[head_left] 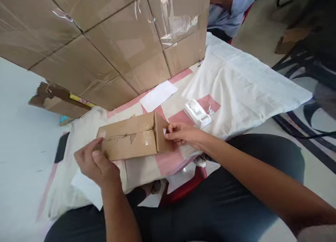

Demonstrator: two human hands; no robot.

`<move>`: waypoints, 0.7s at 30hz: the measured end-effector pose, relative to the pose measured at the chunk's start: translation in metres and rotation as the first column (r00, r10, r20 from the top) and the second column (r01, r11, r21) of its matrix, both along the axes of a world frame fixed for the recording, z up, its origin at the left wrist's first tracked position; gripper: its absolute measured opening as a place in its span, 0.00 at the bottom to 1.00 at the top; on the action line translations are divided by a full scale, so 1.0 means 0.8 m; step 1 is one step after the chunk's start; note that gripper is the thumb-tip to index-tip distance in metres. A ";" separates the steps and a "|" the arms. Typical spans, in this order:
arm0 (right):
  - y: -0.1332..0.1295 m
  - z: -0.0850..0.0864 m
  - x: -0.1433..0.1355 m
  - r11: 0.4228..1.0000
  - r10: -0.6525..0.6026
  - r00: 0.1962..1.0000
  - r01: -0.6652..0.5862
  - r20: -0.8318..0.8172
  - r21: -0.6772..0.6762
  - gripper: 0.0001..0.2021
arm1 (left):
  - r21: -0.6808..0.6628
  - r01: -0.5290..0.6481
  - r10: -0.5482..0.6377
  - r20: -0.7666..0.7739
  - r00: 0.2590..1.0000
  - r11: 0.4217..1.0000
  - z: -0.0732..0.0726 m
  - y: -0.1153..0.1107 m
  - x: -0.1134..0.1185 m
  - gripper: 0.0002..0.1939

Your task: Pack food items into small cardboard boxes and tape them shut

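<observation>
A brown cardboard box [131,131] lies on the cloth-covered table, its creased, taped seam facing up. My left hand [97,161] grips the box at its left end, thumb on the near side. At the right end face, my right hand [181,134] is closed in a pinch. Its fingertips touch a small white sticker [164,131] with a dark edge on that face. Just right of the box sits a white plastic device [197,113], with a small crumpled clear or silvery scrap [210,109] beside it.
Large taped cardboard cartons [123,42] are stacked along the table's far side. A white paper sheet [159,95] lies before them. At far left are a torn open carton [61,100] and a dark flat object [62,147]. Another person's sleeve [244,2] shows at the top.
</observation>
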State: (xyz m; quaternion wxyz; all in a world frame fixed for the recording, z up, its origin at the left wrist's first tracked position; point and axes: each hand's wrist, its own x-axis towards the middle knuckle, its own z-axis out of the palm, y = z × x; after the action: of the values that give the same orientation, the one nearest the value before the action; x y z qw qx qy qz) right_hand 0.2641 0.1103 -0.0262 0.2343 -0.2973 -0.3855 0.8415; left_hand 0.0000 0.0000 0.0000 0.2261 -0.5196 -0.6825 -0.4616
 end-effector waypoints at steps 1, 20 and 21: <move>0.000 0.001 0.000 1.000 0.004 1.000 -0.004 0.002 0.012 0.29 | 0.002 0.003 -0.003 -0.001 1.000 1.000 0.000 0.000 0.000 0.27; 0.005 0.002 0.004 0.982 0.101 0.993 -0.110 0.069 0.153 0.29 | -0.008 0.023 -0.023 0.001 1.000 1.000 0.004 -0.003 0.002 0.26; 0.005 0.002 0.003 0.981 0.097 0.991 -0.112 0.097 0.159 0.29 | -0.010 0.023 -0.023 0.000 1.000 1.000 0.004 -0.003 0.002 0.26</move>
State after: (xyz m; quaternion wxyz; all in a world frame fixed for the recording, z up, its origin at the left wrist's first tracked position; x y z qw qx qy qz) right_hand 0.2668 0.1144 -0.0245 0.1960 -0.2932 -0.4786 0.8041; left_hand 0.0014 -0.0026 0.0030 0.2182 -0.5286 -0.6788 -0.4606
